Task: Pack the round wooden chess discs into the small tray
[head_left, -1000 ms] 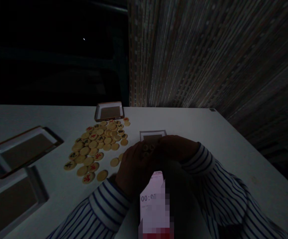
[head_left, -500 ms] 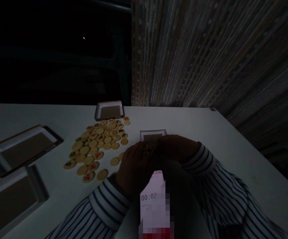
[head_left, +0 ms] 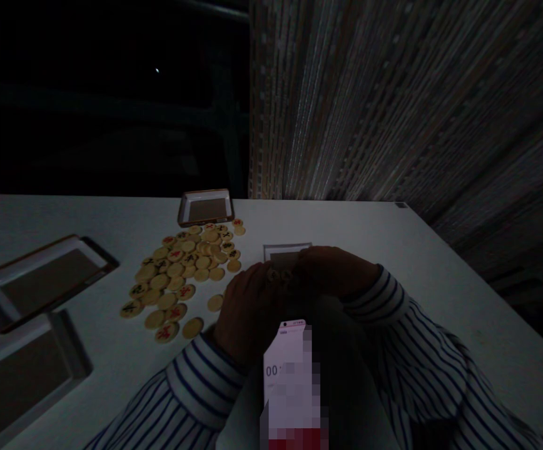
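White light from the screen of a slim rectangular phone [head_left: 290, 381], partly blurred out, shows below the hands. At the surface's near left, a grey-walled rectangular tray [head_left: 71, 344] runs out of view. The left hand [head_left: 248, 312] and the right hand [head_left: 332, 270], both in blue-striped white sleeves [head_left: 210, 381], curl toward each other with a few small round yellowish discs [head_left: 274, 275] between them; it is too dark to tell whether the fingers pinch these or only surround them. Such a disc should be light, stiff and hard to break, its flat face perhaps slippery, so the rim seems the best hold. Left of the hands spreads a loose heap of pale yellow discs [head_left: 175, 270], some with red or black characters, beside a brown-edged oblong tray [head_left: 100, 255]. Just past the fingertips lies a shallow pale-rimmed tray [head_left: 283, 257], partly covered; another brown-edged tray [head_left: 206, 209] sits by the far edge of the white tabletop [head_left: 431, 300]
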Tool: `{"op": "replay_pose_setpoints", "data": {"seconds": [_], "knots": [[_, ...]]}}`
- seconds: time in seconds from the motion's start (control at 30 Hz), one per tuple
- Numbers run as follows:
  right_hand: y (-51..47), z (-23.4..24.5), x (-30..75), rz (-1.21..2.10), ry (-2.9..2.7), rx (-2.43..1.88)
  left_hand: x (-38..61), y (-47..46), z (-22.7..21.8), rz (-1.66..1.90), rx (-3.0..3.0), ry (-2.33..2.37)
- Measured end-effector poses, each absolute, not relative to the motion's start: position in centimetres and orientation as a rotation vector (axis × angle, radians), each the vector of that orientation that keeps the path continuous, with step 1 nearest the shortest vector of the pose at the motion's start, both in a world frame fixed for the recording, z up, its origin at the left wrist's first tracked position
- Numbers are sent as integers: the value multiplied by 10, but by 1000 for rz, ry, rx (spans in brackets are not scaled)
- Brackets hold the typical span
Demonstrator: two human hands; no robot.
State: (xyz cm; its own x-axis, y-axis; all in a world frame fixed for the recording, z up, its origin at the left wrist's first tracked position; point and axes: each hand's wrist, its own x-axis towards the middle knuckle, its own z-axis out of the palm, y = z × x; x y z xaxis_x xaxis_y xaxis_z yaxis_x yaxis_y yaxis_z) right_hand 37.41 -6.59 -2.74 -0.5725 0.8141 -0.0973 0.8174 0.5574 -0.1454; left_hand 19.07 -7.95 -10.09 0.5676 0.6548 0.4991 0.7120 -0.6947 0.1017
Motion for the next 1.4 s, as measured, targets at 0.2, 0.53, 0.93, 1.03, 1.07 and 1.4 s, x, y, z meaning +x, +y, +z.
{"op": "replay_pose_setpoints", "data": {"seconds": [0.2,0.53,0.93,1.03,1.07,1.4], "knots": [[-58,-32,369,-144,2782,1416,188,-75,-99,-793,-2603,-1287],[-57,-38,367,-126,2781,1387,190,-75,-101,-749,-2596,-1318],[-59,-36,367,-182,2834,1353,190,-76,-98,-724,-2616,-1325],[-60,-36,366,-192,2793,1371,190,-76,-98,-715,-2607,-1327],[-60,-36,366,-186,2782,1368,190,-76,-98,-709,-2608,-1327],[-62,-27,378,-199,2653,1448,187,-75,-98,-736,-2617,-1291]]}}
